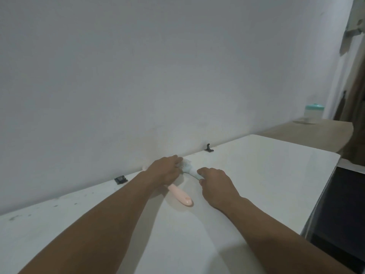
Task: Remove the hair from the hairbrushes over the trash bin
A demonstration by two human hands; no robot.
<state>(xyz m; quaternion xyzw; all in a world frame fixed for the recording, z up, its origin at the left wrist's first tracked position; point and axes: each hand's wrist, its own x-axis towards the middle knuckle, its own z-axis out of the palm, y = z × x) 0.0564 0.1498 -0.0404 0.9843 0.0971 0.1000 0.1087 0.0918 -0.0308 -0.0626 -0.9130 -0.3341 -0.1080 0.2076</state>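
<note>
Two hairbrushes lie on a white table (256, 184) near the wall. The pale blue hairbrush (188, 168) has its bristled head toward the wall; my right hand (214, 183) is closed on its handle. My left hand (165, 170) rests over the head end of the pink hairbrush (180, 195), fingertips touching the blue brush's bristles. The pink handle sticks out toward me from under that hand, and its head is hidden. No trash bin is in view.
A small black hook (209, 148) and a black clip (120, 179) sit at the table's back edge by the wall. A jar with a teal lid (313, 114) stands on a brown surface at far right. The table's right edge drops to a dark floor.
</note>
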